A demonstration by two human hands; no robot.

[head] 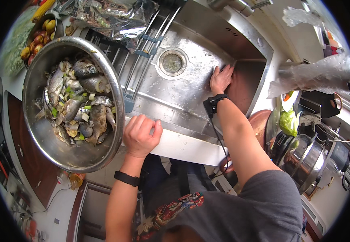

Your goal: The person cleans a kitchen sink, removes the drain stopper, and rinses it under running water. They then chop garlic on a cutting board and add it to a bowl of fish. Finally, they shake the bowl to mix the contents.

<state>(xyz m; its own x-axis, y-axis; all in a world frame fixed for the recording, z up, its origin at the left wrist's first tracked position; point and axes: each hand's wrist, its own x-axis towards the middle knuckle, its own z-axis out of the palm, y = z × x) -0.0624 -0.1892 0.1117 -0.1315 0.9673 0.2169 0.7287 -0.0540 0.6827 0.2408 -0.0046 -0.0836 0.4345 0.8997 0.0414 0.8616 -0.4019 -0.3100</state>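
My left hand (141,135) is loosely curled, with its thumb raised, at the front edge of the white counter (175,143). No object shows in it. Its knuckles lie right beside the rim of a large stainless steel bowl (46,151); whether they touch is unclear. Whole small fish (97,121) fill much of that bowl, mixed with chopped green onion (85,116). My right hand (221,79) reaches into the stainless steel sink (190,93), fingers extended along the base of its right wall. It holds nothing visible.
A roll-up drying rack (132,72) spans the sink's left side, with crumpled foil (111,18) behind it. Above the sink is a faucet (238,6). A bowl of potatoes (40,39) stands far left. Right are plastic wrapping (317,74), lettuce (289,121) and a steel pot (305,160).
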